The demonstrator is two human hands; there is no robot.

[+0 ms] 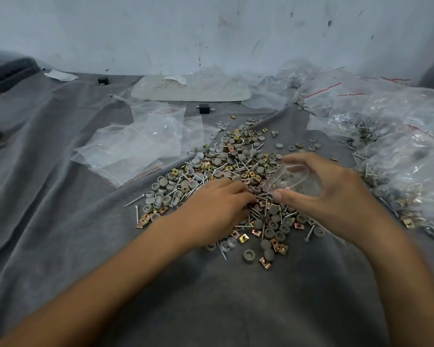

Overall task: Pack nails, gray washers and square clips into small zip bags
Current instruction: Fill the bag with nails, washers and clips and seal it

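A loose heap of nails (pixel 238 169), gray washers (pixel 163 182) and brass-coloured square clips (pixel 243 238) lies on the gray cloth (pixel 60 196) in the middle. My left hand (pixel 218 204) rests palm down on the heap, its fingertips curled among nails at the centre; whether it pinches any is hidden. My right hand (pixel 331 191) holds a small clear zip bag (pixel 288 179) open between thumb and fingers just above the heap, with a few gray pieces visible inside.
Empty zip bags (pixel 140 146) lie flat to the left of the heap. Filled bags (pixel 398 146) pile up along the right side. A pale flat tray (pixel 191 90) and two small black blocks (pixel 204 108) sit near the back wall.
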